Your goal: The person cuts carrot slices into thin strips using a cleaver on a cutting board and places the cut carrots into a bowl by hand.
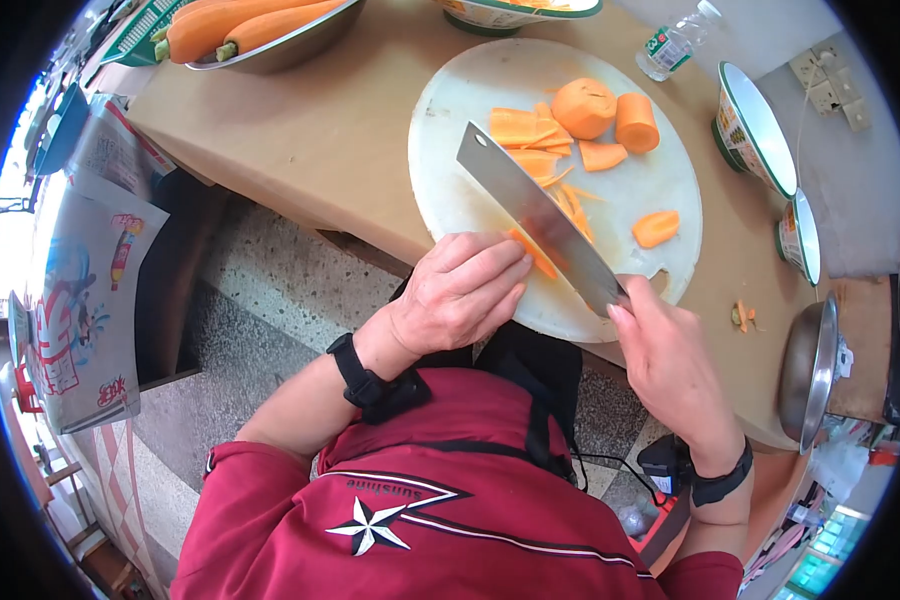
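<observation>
A round white cutting board [450,130] lies on the brown-covered table. My right hand [662,355] is closed around the handle of a cleaver [550,225], whose blade slants up and left across the board. Bent fingers of my left hand [462,290] press on a carrot piece [535,253] against the blade's near side. Its underside and my left fingertips are partly hidden. Beyond the blade are carrot slices [515,127], a thick carrot chunk [583,108], a short carrot cylinder [636,123] and a loose carrot piece [655,229].
Whole carrots [240,27] fill a metal bowl [280,52] at the back left. A plastic bottle [675,42] stands behind the board. At right, enamel bowls [760,130] and a metal basin [808,370] lean tilted near the wall. Carrot scraps [742,316] lie by the table's right edge.
</observation>
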Tool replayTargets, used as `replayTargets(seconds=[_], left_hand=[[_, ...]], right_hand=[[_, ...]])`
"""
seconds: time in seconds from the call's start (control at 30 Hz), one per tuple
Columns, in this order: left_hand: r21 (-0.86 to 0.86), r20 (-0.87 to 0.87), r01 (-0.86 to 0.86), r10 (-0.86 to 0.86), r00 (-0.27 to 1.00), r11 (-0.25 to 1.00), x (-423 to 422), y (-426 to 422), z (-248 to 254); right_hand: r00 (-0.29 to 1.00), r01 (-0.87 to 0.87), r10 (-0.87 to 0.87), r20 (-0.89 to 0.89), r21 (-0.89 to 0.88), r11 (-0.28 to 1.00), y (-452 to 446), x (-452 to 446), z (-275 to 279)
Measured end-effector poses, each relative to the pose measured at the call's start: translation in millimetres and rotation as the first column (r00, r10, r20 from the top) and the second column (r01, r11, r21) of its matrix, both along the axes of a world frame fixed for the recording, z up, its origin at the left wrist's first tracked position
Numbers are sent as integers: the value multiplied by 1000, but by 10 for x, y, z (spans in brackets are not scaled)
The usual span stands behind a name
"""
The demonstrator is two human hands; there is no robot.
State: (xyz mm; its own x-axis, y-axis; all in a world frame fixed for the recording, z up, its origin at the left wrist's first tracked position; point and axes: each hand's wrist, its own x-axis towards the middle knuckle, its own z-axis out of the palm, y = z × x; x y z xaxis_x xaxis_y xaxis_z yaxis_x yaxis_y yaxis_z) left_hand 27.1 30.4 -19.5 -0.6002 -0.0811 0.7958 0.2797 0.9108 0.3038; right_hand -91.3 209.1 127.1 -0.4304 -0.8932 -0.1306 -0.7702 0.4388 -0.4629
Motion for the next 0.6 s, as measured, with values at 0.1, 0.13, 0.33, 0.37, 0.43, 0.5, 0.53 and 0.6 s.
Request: replayTargets(seconds=[0.1,0.13,0.33,0.37,0.43,0.5,0.53,0.6], left_hand=[[-5,3,0,0,1000,1000,-5,-1,-5],[-5,4,0,0,1000,1000,-6,-1,-4],[-26,-18,3,-3,1000,1000,-15,-10,-5],[-25,-18,1,-2,1000,1000,-16,-8,-1],[-23,-18,0,0,1000,1000,-15,-7,1],[-15,-20,2,-2,1000,1000,-13,-7,-4],[-15,-20,2,-2,1000,1000,-12,-8,-3],[-23,-19,-1,0,1000,1000,-10,-10,2]], right_hand=[[1000,-8,7,-6,-24,1000,96,4,-11],[1000,-8,7,-6,-24,1000,107,11,-5],[1000,4,-4,-1,5,1000,125,24,17],[1000,2,-2,0,1,1000,128,25,29],[1000,0,0,1,-4,1000,135,25,39],[1000,-11,10,-16,-47,999,148,25,42],[1000,-10,9,-16,-47,999,147,25,42],[1000,-10,9,-20,-41,999,144,28,41]])
